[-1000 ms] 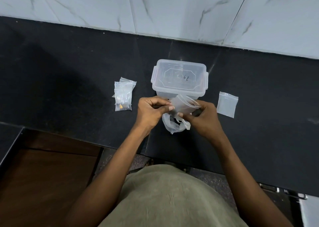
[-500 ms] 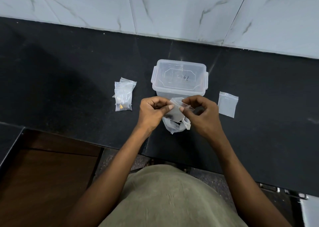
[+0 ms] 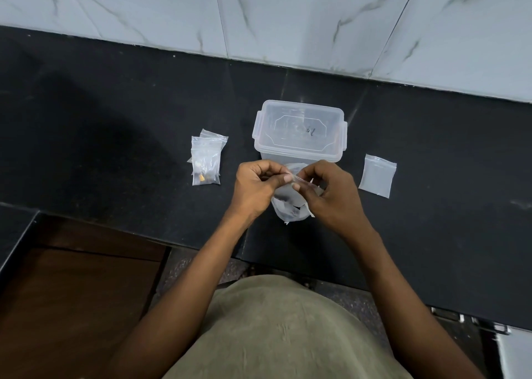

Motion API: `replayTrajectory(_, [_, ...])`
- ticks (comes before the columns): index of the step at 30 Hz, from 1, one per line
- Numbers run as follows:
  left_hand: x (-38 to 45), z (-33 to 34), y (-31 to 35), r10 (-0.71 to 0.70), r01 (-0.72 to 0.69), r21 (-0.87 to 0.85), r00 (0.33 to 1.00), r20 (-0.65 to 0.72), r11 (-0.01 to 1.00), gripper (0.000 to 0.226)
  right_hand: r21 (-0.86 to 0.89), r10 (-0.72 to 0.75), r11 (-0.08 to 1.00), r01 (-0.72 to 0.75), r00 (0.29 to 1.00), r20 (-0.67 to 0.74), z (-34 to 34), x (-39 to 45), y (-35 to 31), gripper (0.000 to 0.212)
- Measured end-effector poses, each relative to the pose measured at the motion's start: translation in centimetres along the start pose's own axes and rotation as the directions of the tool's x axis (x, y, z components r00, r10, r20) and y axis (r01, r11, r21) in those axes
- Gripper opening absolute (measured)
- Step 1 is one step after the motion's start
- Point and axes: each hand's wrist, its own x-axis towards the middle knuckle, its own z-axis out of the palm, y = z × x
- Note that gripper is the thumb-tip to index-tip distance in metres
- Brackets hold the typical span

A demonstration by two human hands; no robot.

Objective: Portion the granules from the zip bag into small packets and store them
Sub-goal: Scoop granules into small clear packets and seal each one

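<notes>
While the left hand (image 3: 256, 188) pinched the small packet (image 3: 290, 195) by its top, the right hand (image 3: 331, 190) pinched it too, above the zip bag (image 3: 289, 214).

My body, as seen from above:
- Garment: one olive-green top, plain, soft matte cloth with a faint nap, covering my torso at the bottom of the view; no print or lettering shows on it.
- Sleeves: none reach into view; both my forearms are bare from the frame edge to the wrist.
- My left hand (image 3: 256, 188) and right hand (image 3: 331, 194): bare, no gloves, rings, watch or bands; nails short.
</notes>
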Motion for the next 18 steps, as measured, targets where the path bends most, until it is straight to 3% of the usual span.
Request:
replayTrajectory(7, [-0.30,0.14,-0.01,0.013,-0.013,-0.005,1.000,-0.011,1.000,0.007,-0.041,-0.027,0.999,0.025,0.998,-0.061,0.24,0.07,-0.15,0.010])
replayTrajectory(18, [-0.49,-0.23,0.15,0.000,-0.005,0.079,0.998,0.063,0.997,0.026,-0.081,0.021,0.996,-0.024,0.999,-0.043,0.29,0.07,-0.81,0.012])
